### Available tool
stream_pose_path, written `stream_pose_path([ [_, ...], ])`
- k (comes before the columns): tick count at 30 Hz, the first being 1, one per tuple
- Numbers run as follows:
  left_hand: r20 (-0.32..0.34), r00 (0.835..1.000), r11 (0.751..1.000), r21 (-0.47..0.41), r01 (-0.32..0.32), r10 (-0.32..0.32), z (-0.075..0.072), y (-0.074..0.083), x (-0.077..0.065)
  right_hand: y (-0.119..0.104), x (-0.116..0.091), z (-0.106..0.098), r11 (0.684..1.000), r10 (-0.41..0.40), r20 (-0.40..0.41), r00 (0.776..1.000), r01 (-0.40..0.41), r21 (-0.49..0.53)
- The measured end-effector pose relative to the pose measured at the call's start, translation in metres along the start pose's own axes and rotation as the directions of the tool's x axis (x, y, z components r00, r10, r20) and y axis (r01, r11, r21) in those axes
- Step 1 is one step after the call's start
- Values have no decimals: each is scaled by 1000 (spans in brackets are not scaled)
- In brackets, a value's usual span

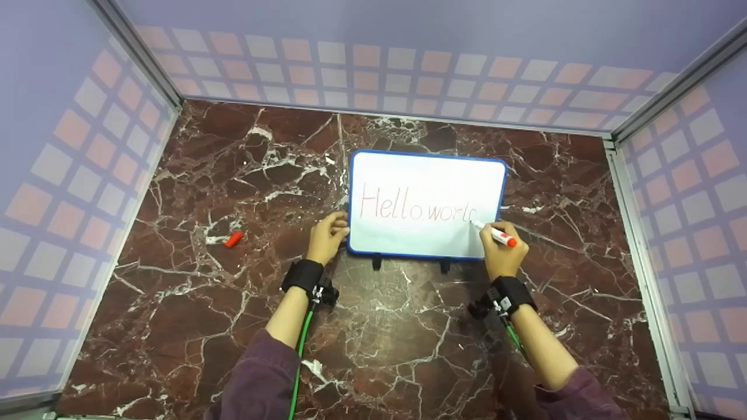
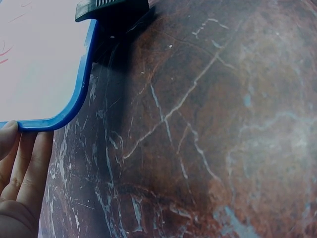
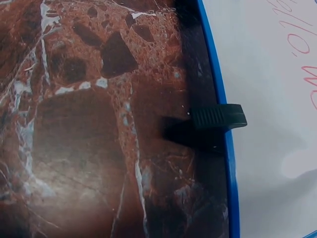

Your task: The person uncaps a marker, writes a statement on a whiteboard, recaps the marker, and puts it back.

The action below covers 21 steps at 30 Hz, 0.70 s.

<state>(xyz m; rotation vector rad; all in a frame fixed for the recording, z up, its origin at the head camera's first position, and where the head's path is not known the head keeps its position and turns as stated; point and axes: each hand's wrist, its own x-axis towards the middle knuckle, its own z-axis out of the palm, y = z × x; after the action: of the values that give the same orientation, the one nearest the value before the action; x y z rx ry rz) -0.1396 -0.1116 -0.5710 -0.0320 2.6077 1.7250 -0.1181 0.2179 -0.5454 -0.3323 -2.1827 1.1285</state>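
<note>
A whiteboard [image 1: 420, 175] with a blue frame stands on dark clips, red handwriting reading "Hello.worl" and part of another letter across it. My left hand [image 1: 327, 238] holds its left edge; in the left wrist view the thumb [image 2: 7, 139] lies at the blue rim [image 2: 74, 106] and the other fingers reach under it. At the lower right of the board, my right hand [image 1: 503, 251] grips a white marker [image 1: 496, 233] with a red end, its tip at the last letter. The right wrist view shows neither that hand nor the marker.
A red marker cap [image 1: 234, 239] lies on the marbled tabletop [image 1: 397, 338] left of my left hand. Black clips [image 3: 218, 117] jut from the board's lower edge. Checkered panels [image 1: 402, 76] wall in the back and sides. A green cable [image 1: 300, 356] runs along my left forearm.
</note>
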Motion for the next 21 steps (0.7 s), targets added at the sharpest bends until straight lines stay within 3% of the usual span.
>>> stream_pose_path([
  [21, 2, 1000, 1000, -5, 12, -12, 0, 1, 0, -5, 14, 3, 998, 18, -48, 999, -14, 68],
])
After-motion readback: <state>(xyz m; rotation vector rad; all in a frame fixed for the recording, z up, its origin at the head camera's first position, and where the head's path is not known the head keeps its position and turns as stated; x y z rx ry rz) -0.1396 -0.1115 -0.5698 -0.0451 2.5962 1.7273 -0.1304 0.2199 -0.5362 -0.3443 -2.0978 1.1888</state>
